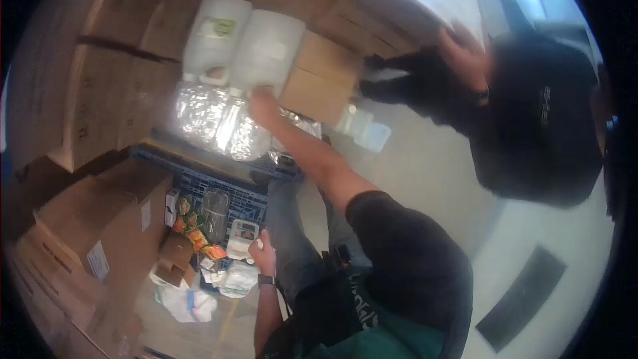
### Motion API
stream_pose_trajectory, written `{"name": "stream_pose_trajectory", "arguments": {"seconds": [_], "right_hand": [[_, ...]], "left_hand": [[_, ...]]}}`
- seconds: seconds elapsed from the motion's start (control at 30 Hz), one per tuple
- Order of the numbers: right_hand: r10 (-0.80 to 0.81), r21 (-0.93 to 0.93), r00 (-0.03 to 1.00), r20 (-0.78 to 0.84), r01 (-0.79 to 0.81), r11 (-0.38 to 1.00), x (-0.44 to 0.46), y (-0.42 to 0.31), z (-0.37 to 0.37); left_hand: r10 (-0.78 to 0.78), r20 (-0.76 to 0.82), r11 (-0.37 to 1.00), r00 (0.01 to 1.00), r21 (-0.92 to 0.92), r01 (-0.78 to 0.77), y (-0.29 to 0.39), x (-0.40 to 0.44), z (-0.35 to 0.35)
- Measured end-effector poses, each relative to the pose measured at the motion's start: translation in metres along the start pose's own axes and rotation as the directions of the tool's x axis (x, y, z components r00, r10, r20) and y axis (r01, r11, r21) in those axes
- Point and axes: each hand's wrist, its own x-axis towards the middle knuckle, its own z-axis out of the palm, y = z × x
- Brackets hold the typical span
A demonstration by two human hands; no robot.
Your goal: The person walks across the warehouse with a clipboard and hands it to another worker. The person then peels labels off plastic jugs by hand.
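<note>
Big translucent jug [271, 43] beside a labelled jug [216, 33], next to shiny packs [199, 113]; a poor hold or sideways pull could tip it onto them. Small white container [240, 234] near the floor items; a bump might topple it. Right hand [266, 105] at the jug's near end, fingers curled, gripping unclear. Left hand [264, 252] just beside the container, fingers bent, hold can't tell.

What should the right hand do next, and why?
Maybe the right hand should make sure of a firm hold before moving the big white jug: the hand is at the jug's near end, and the jug looks much bigger than the white container by the left hand.
</note>
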Motion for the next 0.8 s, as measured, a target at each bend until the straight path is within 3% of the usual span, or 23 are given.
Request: {"name": "stream_pose_trajectory", "arguments": {"seconds": [0.1, 0.13, 0.17, 0.23, 0.3, 0.37, 0.43, 0.5, 0.57, 0.6, 0.67, 0.7, 0.77, 0.8], "right_hand": [[0.139, 0.064, 0.987, 0.074, -0.144, 0.987, 0.002, 0.003, -0.009], [0.151, 0.055, 0.987, 0.052, -0.154, 0.987, -0.011, 0.01, -0.024], [0.166, 0.055, 0.985, 0.04, -0.168, 0.984, -0.027, 0.021, -0.042], [0.048, -0.024, 0.999, 0.022, -0.048, 0.999, -0.068, 0.046, -0.084], [-0.149, -0.026, 0.987, -0.065, 0.148, 0.989, -0.117, 0.072, -0.125], [-0.172, -0.012, 0.981, 0.092, 0.174, 0.985, -0.157, 0.08, -0.173], [0.001, 0.019, 0.984, 0.176, -0.004, 1.0, -0.198, 0.067, -0.225], [0.129, -0.045, 0.946, 0.297, -0.121, 0.992, -0.23, 0.066, -0.26], [0.243, 0.003, 0.934, 0.262, -0.253, 0.968, -0.257, 0.071, -0.282], [0.238, 0.0, 0.935, 0.264, -0.247, 0.969, -0.271, 0.08, -0.281], [0.422, 0.012, 0.878, 0.224, -0.436, 0.9, -0.301, 0.111, -0.256], [0.407, 0.006, 0.882, 0.238, -0.421, 0.907, -0.32, 0.129, -0.234], [0.498, -0.073, 0.839, 0.22, -0.495, 0.866, -0.351, 0.17, -0.176], [0.474, -0.078, 0.846, 0.245, -0.47, 0.879, -0.357, 0.19, -0.148]], "left_hand": [[0.142, 0.007, 0.979, 0.99, 0.146, -0.142, -0.044, 0.008, -0.023], [0.059, 0.022, 0.994, 0.998, 0.091, -0.061, -0.035, 0.002, -0.028], [0.07, 0.036, 0.992, 0.997, 0.099, -0.073, -0.035, 0.005, -0.033], [0.148, 0.059, 0.982, 0.987, 0.109, -0.154, -0.043, 0.007, -0.043], [0.09, 0.132, 0.99, 0.987, 0.096, -0.103, -0.021, 0.004, -0.05], [0.167, 0.247, 0.958, 0.955, 0.19, -0.217, -0.03, 0.017, -0.062], [0.139, 0.247, 0.962, 0.959, 0.197, -0.19, -0.016, 0.017, -0.069], [0.168, 0.311, 0.981, 0.936, 0.039, -0.189, -0.007, 0.017, -0.085], [0.164, 0.299, 0.977, 0.94, 0.081, -0.196, -0.034, 0.032, -0.101], [0.146, 0.295, 0.958, 0.944, 0.197, -0.209, -0.041, 0.033, -0.103], [0.178, 0.245, 0.883, 0.953, 0.387, -0.265, -0.064, 0.034, -0.1], [0.166, 0.231, 0.891, 0.959, 0.381, -0.246, -0.082, 0.035, -0.102], [0.37, 0.273, 0.668, 0.888, 0.586, -0.459, -0.128, 0.041, -0.106], [0.226, 0.271, 0.747, 0.936, 0.569, -0.345, -0.13, 0.036, -0.101]]}}
